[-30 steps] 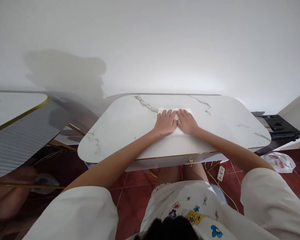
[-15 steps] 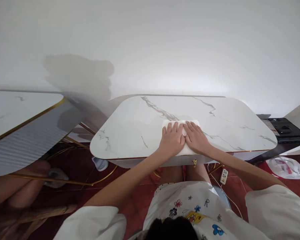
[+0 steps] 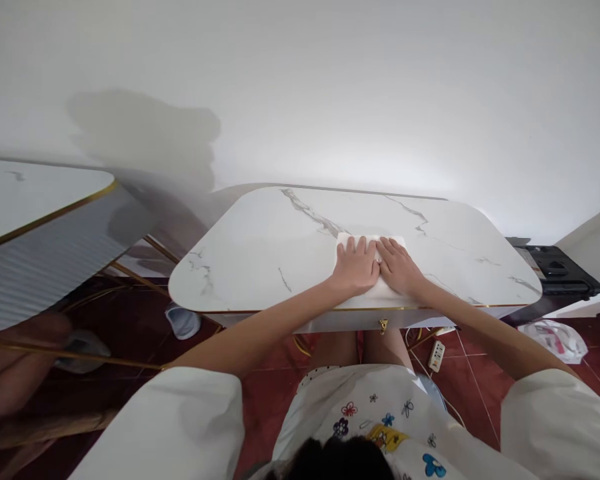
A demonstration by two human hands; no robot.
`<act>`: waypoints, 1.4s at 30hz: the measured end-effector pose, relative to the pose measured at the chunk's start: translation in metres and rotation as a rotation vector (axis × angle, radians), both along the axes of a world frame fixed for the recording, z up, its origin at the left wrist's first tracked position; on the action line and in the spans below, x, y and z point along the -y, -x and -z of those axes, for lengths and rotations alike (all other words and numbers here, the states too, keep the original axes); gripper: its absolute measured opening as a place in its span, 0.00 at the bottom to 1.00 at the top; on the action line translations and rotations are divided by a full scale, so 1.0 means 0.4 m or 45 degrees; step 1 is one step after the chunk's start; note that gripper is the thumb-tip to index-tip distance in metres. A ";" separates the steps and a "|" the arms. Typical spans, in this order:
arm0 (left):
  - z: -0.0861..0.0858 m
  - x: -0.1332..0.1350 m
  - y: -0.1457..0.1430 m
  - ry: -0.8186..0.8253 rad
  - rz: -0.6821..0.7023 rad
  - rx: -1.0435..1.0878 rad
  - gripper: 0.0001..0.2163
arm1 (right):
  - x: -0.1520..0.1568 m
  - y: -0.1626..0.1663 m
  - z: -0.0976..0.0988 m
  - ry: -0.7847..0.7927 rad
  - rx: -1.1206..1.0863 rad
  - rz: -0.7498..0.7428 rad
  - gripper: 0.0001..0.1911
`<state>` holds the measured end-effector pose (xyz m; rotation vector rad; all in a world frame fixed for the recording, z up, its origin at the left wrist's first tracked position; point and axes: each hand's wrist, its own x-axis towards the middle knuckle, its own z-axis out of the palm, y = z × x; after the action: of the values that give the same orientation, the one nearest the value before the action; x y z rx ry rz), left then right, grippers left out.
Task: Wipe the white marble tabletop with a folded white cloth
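Both palms are down on a flat white sheet (image 3: 384, 291) that looks like a folded paper towel or cloth; which one I cannot tell. It lies near the front edge of a white marble-patterned tabletop (image 3: 250, 253). My left hand (image 3: 356, 267) covers the sheet's left part, fingers stretched out flat. My right hand (image 3: 399, 267) rests on the right part, its fingers also straight and angled inward. The thumbs meet in the middle. Much of the sheet is hidden under the hands.
A second table (image 3: 45, 200) with a gold edge stands to the left; another person's legs (image 3: 25, 360) are under it. A black case (image 3: 563, 270) is beyond the right end. On the red floor lie a power strip (image 3: 436, 357) and a plastic bag (image 3: 555, 340).
Both hands and the white sheet have slid a little to the right across the tabletop. The head view has also shifted slightly.
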<state>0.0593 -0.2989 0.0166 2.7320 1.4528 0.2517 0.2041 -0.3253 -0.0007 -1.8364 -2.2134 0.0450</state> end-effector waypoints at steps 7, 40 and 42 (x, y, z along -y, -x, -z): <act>0.000 -0.163 -0.048 -0.021 0.018 0.032 0.24 | -0.171 -0.053 -0.020 0.043 0.059 -0.017 0.30; 0.014 -0.591 -0.161 0.009 -0.205 0.151 0.26 | -0.630 -0.122 0.000 0.065 -0.075 0.079 0.30; 0.014 -0.591 -0.169 -0.001 -0.204 0.138 0.25 | -0.627 -0.127 -0.004 0.068 -0.076 0.076 0.30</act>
<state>0.1269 -0.0624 0.0110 2.5598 1.6420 0.3991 0.2548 -0.0745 0.0008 -1.9026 -2.1355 0.1466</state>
